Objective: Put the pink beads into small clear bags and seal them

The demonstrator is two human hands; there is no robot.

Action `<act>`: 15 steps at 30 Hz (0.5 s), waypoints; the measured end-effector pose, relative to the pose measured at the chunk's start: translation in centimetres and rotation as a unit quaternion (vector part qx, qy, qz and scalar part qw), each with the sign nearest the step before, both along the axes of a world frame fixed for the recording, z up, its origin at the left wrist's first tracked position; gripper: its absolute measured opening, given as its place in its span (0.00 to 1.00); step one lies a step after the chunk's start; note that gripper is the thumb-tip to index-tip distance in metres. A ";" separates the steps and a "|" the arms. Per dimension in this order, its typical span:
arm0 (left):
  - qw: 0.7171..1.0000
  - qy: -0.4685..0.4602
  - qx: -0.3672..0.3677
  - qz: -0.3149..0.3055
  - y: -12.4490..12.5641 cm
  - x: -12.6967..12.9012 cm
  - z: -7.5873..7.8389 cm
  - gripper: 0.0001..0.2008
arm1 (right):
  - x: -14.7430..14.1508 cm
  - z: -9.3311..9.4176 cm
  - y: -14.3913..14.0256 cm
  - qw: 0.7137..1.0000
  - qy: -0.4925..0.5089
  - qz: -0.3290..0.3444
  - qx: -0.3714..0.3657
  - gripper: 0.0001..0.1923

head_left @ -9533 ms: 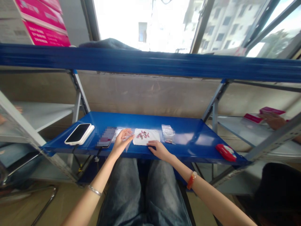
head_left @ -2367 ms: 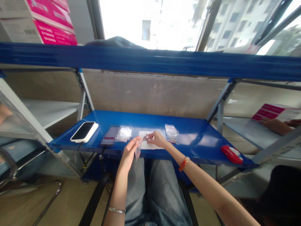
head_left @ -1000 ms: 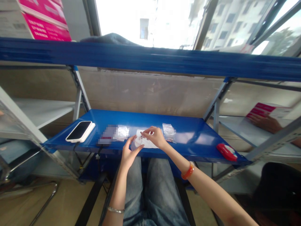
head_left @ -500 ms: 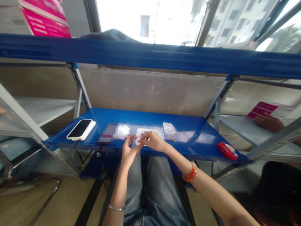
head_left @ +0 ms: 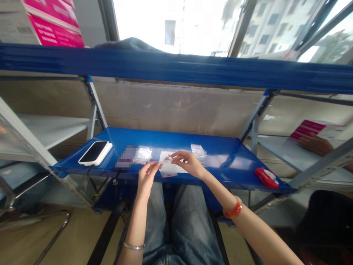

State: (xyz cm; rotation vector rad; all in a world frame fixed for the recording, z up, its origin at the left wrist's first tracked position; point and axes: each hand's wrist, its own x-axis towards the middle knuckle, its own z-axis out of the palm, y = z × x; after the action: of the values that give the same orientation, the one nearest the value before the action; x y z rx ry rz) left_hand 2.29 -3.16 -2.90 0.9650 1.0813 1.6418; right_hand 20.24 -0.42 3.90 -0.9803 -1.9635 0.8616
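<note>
My left hand (head_left: 147, 177) pinches the left end of the top edge of a small clear plastic bag (head_left: 168, 170). At the other end, the fingers of my right hand (head_left: 190, 164) are pinched on the same edge. The bag hangs between my hands at the front of the table, with something small and reddish near its bottom. Behind it lies a white sheet (head_left: 164, 154) with small dark red pieces (head_left: 167, 157) on it. A pile of clear bags (head_left: 143, 155) lies left of the sheet, and filled-looking clear bags (head_left: 198, 150) lie to its right.
The blue table (head_left: 220, 147) carries a phone in a white case (head_left: 95, 152) at left, a pixelated packet (head_left: 127, 157) and a red pouch (head_left: 266, 177) at right. A blue shelf beam (head_left: 176, 68) crosses above. At far right, another person's hand (head_left: 316, 144) touches a pink-and-white box (head_left: 309, 129).
My hands have moved apart, the right one shifting right. The bag now hangs stretched between them by its top edge; before, my fingers were close together at it.
</note>
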 end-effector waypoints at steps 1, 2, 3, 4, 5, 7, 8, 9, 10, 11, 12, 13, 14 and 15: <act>1.000 0.006 0.003 0.002 -0.1 0.1 0.1 0.14 | 0.0 0.1 -0.1 1.000 0.002 -0.003 0.001 0.11; 1.000 0.015 0.005 0.005 -0.1 0.2 0.1 0.14 | 0.1 0.1 -0.2 1.000 0.002 -0.006 0.003 0.11; 1.000 0.024 0.008 0.008 -0.2 0.2 0.2 0.14 | 0.1 0.2 -0.3 1.000 0.002 -0.009 0.006 0.10; 0.999 0.034 0.010 0.010 -0.3 0.2 0.2 0.14 | 0.1 0.2 -0.4 1.000 0.001 -0.012 0.011 0.10; 0.999 0.044 0.013 0.012 -0.3 0.2 0.2 0.14 | 0.1 0.2 -0.5 1.000 0.001 -0.017 0.016 0.09; 0.998 0.066 0.021 0.011 -0.4 0.2 0.2 0.13 | 0.0 0.2 -0.7 0.999 0.003 -0.024 0.024 0.08; 0.997 0.076 0.025 0.006 -0.4 0.1 0.3 0.13 | 0.0 0.2 -0.7 0.999 0.004 -0.027 0.028 0.07; 0.996 0.085 0.030 -0.002 -0.5 0.1 0.3 0.13 | 0.1 0.2 -0.8 0.999 0.006 -0.029 0.030 0.07; 0.995 0.093 0.034 -0.012 -0.6 0.1 0.4 0.13 | 0.1 0.1 -0.8 0.999 0.008 -0.030 0.032 0.08; 0.994 0.102 0.040 -0.021 -0.7 0.1 0.5 0.13 | 0.2 0.0 -0.8 0.999 0.010 -0.030 0.031 0.09; 0.992 0.111 0.045 -0.029 -0.8 0.1 0.6 0.13 | 0.2 -0.1 -0.7 0.999 0.012 -0.031 0.028 0.09; 0.991 0.120 0.051 -0.034 -0.9 0.2 0.8 0.12 | 0.3 -0.3 -0.7 0.999 0.015 -0.031 0.022 0.11; 0.989 0.129 0.057 -0.036 -1.0 0.2 1.0 0.11 | 0.3 -0.6 -0.6 0.999 0.019 -0.032 0.011 0.12; 0.988 0.136 0.062 -0.036 -1.2 0.3 1.2 0.11 | 0.3 -0.8 -0.5 0.999 0.025 -0.032 -0.003 0.13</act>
State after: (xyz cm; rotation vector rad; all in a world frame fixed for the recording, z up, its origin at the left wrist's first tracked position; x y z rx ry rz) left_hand 2.63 -4.35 -1.71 1.3237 1.1185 1.5635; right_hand 20.58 -0.95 3.06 -1.0095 -1.8778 0.8493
